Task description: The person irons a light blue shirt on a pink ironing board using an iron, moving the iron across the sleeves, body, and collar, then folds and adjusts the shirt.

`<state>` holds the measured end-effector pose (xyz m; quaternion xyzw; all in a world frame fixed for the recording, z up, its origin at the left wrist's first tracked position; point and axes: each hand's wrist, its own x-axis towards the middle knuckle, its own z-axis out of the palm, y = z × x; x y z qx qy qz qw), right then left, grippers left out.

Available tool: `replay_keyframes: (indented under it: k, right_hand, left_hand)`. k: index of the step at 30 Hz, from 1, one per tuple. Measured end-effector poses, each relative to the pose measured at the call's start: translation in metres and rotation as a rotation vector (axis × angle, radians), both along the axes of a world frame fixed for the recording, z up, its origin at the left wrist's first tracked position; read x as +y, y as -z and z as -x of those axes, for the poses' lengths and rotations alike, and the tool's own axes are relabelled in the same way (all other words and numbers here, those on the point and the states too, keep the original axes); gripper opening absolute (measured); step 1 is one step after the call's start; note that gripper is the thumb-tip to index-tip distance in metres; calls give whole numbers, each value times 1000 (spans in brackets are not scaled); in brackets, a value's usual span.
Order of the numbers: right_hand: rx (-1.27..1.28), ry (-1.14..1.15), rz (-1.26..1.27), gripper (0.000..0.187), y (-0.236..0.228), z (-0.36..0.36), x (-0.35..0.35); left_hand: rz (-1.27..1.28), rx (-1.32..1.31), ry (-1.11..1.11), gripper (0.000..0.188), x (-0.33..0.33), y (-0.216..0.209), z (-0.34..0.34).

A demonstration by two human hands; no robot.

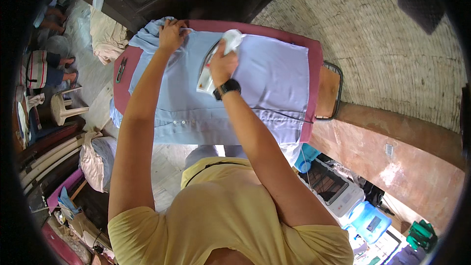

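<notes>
A light blue buttoned garment, which looks like a shirt (pixel 270 73), lies spread over a maroon ironing board (pixel 315 59). My right hand (pixel 224 63), with a dark watch at its wrist, is closed round the handle of a white clothes iron (pixel 204 82). The iron rests on the middle of the cloth; its soleplate is hidden. At the far left of the board my left hand (pixel 171 34) grips the bunched edge of the shirt, its fingertips partly lost in the folds. Small buttons show along the near strip of cloth.
Small dark thread snips (pixel 121 69) lie on the board's left end. A metal rack (pixel 339 91) juts from its right end, beside a low ledge (pixel 382 142). Cream cloth (pixel 108 37) hangs at the far left. Beyond it is a plastic stool (pixel 63 109) and another person's feet (pixel 71 68).
</notes>
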<state>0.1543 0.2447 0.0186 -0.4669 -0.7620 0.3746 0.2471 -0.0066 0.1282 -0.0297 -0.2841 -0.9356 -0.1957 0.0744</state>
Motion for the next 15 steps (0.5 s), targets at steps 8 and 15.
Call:
replay_keyframes:
  k: [8,15]
  right_hand:
    - [371,515,148,65,24,-36,145]
    - [277,575,462,57,-16,-67,252]
  left_hand:
    - [-128,-18,473,41,30,16,-106]
    - [65,-14,532,55,35,10,-123]
